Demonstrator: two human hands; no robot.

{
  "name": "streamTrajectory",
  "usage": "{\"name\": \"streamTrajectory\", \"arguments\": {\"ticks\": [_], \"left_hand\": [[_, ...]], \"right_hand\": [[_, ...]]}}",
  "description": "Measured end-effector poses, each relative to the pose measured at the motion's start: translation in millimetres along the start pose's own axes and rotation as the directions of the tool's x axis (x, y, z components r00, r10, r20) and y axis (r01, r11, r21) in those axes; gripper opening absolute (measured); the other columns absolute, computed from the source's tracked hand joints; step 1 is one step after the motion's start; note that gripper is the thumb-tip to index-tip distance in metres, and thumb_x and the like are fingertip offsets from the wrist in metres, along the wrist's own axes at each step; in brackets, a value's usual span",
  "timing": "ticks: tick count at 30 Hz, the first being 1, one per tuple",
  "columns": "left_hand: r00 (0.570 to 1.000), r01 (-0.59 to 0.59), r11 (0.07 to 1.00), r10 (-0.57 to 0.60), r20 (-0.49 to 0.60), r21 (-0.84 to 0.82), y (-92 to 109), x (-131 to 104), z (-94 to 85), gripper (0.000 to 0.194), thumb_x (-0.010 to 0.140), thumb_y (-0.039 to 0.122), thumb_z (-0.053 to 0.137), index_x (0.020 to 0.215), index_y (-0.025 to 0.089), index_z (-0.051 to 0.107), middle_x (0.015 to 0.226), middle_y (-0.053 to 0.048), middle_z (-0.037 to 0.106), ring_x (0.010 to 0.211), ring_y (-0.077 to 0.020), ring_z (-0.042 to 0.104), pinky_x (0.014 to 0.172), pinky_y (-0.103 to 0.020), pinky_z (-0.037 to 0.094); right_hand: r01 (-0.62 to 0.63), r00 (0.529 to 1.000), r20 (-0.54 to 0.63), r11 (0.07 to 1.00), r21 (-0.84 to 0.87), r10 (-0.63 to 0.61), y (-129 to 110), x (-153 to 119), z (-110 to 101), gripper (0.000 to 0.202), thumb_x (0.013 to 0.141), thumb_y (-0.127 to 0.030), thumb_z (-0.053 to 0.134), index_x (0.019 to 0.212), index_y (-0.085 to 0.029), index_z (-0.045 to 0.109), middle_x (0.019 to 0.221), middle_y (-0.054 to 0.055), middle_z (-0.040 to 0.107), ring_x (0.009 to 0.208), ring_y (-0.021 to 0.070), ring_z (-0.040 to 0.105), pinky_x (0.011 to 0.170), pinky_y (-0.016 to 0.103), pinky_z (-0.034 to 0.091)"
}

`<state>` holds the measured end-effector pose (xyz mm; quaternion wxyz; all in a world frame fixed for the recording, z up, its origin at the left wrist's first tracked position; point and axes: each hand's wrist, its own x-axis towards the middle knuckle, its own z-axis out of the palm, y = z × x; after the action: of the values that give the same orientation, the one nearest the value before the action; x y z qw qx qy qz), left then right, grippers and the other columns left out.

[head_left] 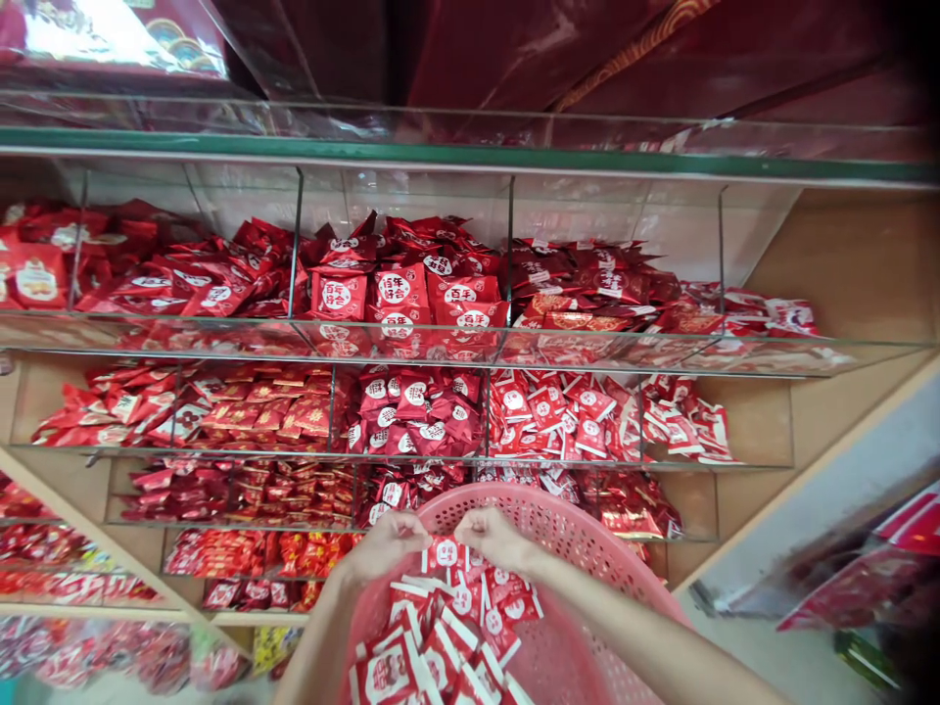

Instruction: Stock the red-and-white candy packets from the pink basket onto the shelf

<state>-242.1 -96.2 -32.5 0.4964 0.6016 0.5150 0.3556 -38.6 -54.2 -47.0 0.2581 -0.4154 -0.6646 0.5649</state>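
A small red packet [446, 555] with a white round label is stretched between my two hands above a pink perforated plastic basket [617, 548]. My left hand [389, 544] pinches its left edge, thumb and finger pressed together. On the opposite edge, my right hand [495, 540] has a similar pinch. Below them, many red-and-white packets [455, 651] lie heaped in the basket. My forearms cover parts of the basket's sides, and its near end runs out of view.
Behind the basket stand tiered wooden shelves [844, 264] with clear dividers and glass fronts. Red packets [397, 294] fill their compartments. Dark red boxes or bags [470, 59] sit above a green-edged glass shelf [455, 149]. Bagged goods [139, 651] lie low on the left.
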Motion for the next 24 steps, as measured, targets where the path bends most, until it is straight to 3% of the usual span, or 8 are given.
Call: {"name": "streamTrajectory", "arguments": {"ticks": [8,15,19,24], "left_hand": [[1.000,-0.004,0.994,0.003,-0.012,-0.112,-0.9,-1.0,4.4,0.038,0.060,0.048,0.071,0.061,0.012,0.060,0.065,-0.003,0.055,0.063,-0.0148,0.049,0.063,-0.025,0.038],[0.999,-0.023,0.996,0.021,-0.027,-0.086,-5.6,2.6,3.1,0.036,0.064,0.047,0.070,0.067,0.012,0.065,0.068,-0.005,0.061,0.066,-0.0160,0.052,0.066,-0.026,0.039],[1.000,-0.003,0.997,0.004,0.016,-0.071,0.2,2.5,3.4,0.039,0.065,0.049,0.069,0.081,0.013,0.070,0.083,-0.009,0.065,0.080,-0.0217,0.057,0.075,-0.031,0.042],[0.997,0.070,0.997,-0.069,0.023,-0.040,6.3,1.8,4.3,0.039,0.065,0.047,0.071,0.088,0.015,0.070,0.095,-0.008,0.065,0.095,-0.0253,0.057,0.087,-0.034,0.041]], "right_hand": [[-0.087,0.996,0.018,0.977,0.195,0.085,-3.3,-5.5,-1.9,0.027,0.064,-0.040,0.068,0.064,-0.015,0.059,0.055,-0.003,0.055,0.047,0.0066,0.047,0.050,0.021,0.039],[-0.252,0.963,0.186,0.905,0.344,0.197,-9.8,-12.2,-7.7,0.037,0.057,-0.041,0.074,0.078,-0.015,0.059,0.070,0.001,0.061,0.061,0.0103,0.059,0.058,0.025,0.048],[-0.209,0.977,0.104,0.927,0.312,0.185,-7.0,-11.8,-14.8,0.035,0.056,-0.041,0.073,0.072,-0.014,0.057,0.063,-0.001,0.059,0.054,0.0088,0.055,0.053,0.024,0.046],[-0.143,0.987,-0.050,0.973,0.182,0.154,4.1,-16.6,-42.8,0.027,0.059,-0.035,0.070,0.069,-0.017,0.054,0.056,-0.004,0.055,0.049,0.0084,0.050,0.046,0.021,0.040]]}}
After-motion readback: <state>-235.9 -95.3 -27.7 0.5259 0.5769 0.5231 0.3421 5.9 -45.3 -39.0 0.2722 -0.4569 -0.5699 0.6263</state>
